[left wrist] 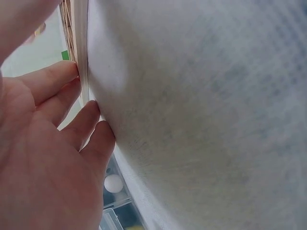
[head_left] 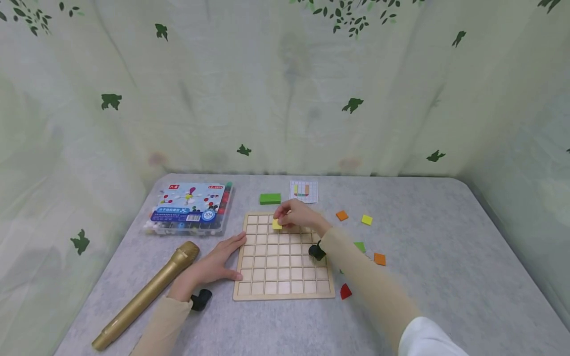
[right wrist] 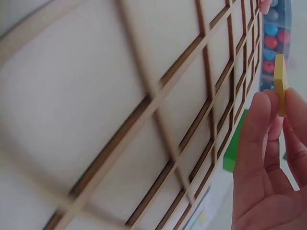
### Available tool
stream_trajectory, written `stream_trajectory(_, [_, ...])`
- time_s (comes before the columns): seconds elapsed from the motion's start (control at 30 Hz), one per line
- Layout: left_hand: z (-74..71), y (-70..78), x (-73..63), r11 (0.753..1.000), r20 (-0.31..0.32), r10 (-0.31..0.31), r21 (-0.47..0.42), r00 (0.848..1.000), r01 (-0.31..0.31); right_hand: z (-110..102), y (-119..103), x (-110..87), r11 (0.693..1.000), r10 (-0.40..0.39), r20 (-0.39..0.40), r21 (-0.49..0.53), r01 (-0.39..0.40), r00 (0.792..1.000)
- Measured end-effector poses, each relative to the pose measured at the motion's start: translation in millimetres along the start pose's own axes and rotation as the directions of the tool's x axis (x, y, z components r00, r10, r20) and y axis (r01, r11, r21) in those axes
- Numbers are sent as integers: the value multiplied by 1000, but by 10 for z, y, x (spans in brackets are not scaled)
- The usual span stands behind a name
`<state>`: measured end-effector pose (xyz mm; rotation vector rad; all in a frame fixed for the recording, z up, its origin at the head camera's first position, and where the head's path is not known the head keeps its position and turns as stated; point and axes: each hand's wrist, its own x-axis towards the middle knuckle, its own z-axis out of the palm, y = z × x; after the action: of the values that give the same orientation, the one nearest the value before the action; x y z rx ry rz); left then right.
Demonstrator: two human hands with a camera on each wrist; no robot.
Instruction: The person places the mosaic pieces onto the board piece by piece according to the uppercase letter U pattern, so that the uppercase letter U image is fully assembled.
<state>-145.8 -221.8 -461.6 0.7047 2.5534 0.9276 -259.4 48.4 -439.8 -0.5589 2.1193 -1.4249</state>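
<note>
A wooden grid board [head_left: 284,298] lies flat on the grey table. Above its far rows, my right hand [head_left: 300,216] pinches a yellow square tile [head_left: 276,224] between thumb and fingers. The right wrist view shows that tile [right wrist: 280,86] held on edge, apart from the board's ridges. My left hand [head_left: 216,262] rests at the board's left edge, its fingers fairly straight and touching the rim. In the left wrist view the fingertips of the left hand [left wrist: 48,134] press against the wooden side.
Behind the board are a green block [head_left: 270,199] and a printed pattern card [head_left: 304,192]. Orange tiles [head_left: 342,215], a yellow tile [head_left: 367,219] and a red piece [head_left: 345,291] lie to the right. A clear plastic case [head_left: 189,207] and gold microphone [head_left: 147,295] are at left.
</note>
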Motion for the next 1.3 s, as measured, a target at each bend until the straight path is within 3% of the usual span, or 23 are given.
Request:
stream_trajectory(0.4, [-5, -12, -2, 1000, 7, 5, -19, 1000, -5, 340, -108, 247, 985, 68, -131, -152, -88, 989])
stream_trajectory(0.73, [-2, 2, -11, 999, 12, 24, -25, 1000, -24, 476, -166, 327, 885, 35, -171, -452, -110, 985])
stream_trajectory(0.93, [10, 15, -21, 999, 14, 8, -38, 1000, -7, 507, -230, 281, 852, 14, -159, -515, -95, 987])
stream_trajectory(1.2, [22, 26, -16, 999, 3, 16, -30, 1000, -16, 512, -216, 300, 830, -12, -142, -553, -69, 990])
stream_trajectory(1.3, [21, 35, -19, 999, 0, 15, -32, 1000, -15, 506, -189, 296, 849, -21, -142, -526, -57, 990])
